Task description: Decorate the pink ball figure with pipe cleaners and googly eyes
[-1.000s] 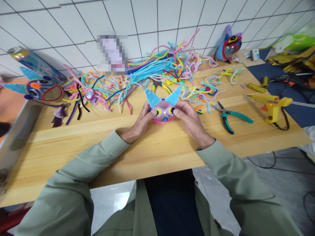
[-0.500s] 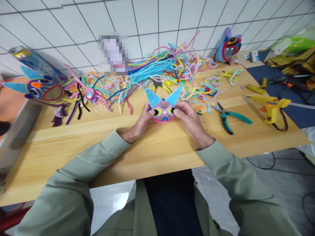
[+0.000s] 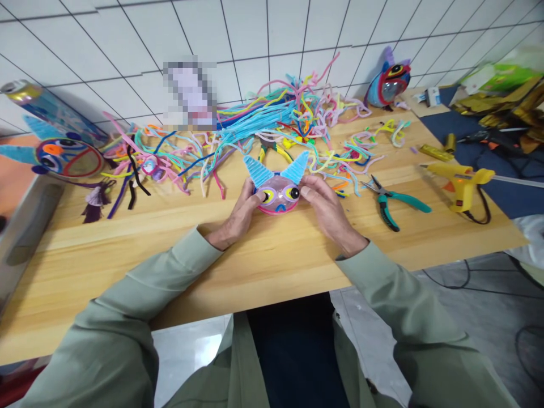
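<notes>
The ornament [image 3: 277,183] has ribbed blue ears [image 3: 296,168] and lilac-ringed yellow eyes [image 3: 292,194] (yellow, too, the glue gun [image 3: 463,181]).

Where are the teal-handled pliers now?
In the head view, the teal-handled pliers lie toward the right on the table, between the right hand and yellow glue gun.

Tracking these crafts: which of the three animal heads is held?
The middle head, with purple-rimmed eyes, between the left hand and right hand; the left head and right head sit untouched.
</notes>
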### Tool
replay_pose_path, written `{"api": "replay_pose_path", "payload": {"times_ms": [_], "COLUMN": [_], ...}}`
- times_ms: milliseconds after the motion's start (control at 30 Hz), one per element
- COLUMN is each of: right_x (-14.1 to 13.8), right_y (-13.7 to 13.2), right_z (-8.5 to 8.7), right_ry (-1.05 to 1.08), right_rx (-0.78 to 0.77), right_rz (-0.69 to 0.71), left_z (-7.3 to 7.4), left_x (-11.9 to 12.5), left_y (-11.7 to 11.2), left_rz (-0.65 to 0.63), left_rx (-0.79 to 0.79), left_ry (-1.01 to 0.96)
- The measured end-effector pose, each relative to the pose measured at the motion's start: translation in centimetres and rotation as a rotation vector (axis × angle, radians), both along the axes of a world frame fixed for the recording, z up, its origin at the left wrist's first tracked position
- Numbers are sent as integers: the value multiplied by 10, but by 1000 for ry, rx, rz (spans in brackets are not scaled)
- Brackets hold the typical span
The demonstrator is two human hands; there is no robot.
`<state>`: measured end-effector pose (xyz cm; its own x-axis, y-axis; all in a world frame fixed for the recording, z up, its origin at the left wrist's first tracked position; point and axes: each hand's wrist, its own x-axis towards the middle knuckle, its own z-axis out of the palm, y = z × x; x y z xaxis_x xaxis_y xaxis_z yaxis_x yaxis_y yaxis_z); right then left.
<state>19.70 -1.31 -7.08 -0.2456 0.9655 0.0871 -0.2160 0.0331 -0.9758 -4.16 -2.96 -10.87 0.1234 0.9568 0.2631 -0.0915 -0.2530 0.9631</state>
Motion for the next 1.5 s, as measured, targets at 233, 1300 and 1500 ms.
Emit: {"api": "replay_pose_path", "payload": {"times_ms": [233, 1300, 1500], "right_x": [-1, -2, -2], "right_y": [1, 2, 4], "right_z": [1, -5, -5], "right_ry": [-26, -68, -69], "right_rx": [-5, 8, -8], "right_rz": [49, 18, 0], "left_z": [4, 17, 7], "left_x": [2, 7, 7], "left_y": [-1, -3, 3], "left_rz": [-24, -61, -64], "left_rx": [-28, -72, -27], "left_ry": [-28, -63, -101]}}
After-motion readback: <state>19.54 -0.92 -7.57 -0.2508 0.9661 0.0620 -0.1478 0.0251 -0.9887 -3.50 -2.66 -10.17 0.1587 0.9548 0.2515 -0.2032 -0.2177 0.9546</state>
